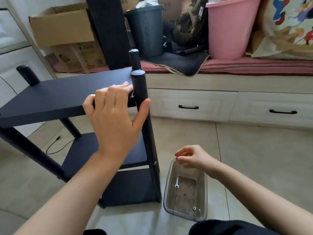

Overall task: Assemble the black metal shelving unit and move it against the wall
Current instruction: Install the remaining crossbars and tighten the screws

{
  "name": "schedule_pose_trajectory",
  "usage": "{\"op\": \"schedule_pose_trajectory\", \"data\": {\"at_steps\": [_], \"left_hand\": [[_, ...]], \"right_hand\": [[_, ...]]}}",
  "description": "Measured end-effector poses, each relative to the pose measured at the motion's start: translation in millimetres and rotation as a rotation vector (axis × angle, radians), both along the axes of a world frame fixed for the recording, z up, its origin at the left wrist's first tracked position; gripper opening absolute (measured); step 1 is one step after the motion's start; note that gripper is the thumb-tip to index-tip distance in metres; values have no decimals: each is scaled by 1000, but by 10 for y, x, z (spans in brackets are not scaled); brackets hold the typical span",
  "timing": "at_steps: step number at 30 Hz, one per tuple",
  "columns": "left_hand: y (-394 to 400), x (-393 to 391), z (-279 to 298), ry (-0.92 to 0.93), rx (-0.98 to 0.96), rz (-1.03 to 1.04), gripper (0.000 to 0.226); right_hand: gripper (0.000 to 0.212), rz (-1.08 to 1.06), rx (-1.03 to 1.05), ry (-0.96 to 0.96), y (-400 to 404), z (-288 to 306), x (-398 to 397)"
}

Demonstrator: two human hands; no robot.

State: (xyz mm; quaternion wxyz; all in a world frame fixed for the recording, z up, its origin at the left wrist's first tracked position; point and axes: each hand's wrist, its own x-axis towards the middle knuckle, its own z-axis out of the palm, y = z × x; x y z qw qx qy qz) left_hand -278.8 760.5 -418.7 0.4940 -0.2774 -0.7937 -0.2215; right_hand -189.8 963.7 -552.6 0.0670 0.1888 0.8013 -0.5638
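the black metal shelving unit stands upright on the pale tiled floor, filling the frame from nine o'clock to the centre; three flat matte black shelves sit stacked between round black tubular posts, the near right post running from a capped top down toward six o'clock, with a small silver bolt low on it

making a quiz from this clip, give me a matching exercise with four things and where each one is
Things:
1. left hand
2. right hand
3. small wrench
4. pink bucket

Places:
A. on the window bench
B. lying inside the clear plastic box
C. on the top shelf edge, thumb against the post
D. above the far end of the clear plastic box

Pairs: 1-C, 2-D, 3-B, 4-A

The clear plastic box sits on the floor beside the black shelving unit.
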Motion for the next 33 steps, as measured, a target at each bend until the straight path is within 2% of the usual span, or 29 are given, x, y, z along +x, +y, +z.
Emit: {"op": "schedule_pose_trajectory", "data": {"at_steps": [5, 10, 14, 17, 23, 33], "left_hand": [[16, -26, -39, 23, 17, 13, 46], [25, -46, -63, 44, 16, 32, 48], [53, -32, -83, 60, 35, 40, 50], [73, -33, -84, 64, 41, 45, 49], [84, -31, -88, 70, 46, 69, 49], [102, -31, -88, 63, 39, 89, 52]], "right_hand": [[15, 149, 195, -287, 162, -888, 89], [9, 424, 646, -431, 129, -1570, 90], [24, 625, 862, -513, 0, -1990, 43], [40, 688, 924, -530, -73, -2226, -22], [36, 820, 1099, -560, -108, -2517, -13], [36, 748, 1134, -507, 33, -2540, -100]]}}
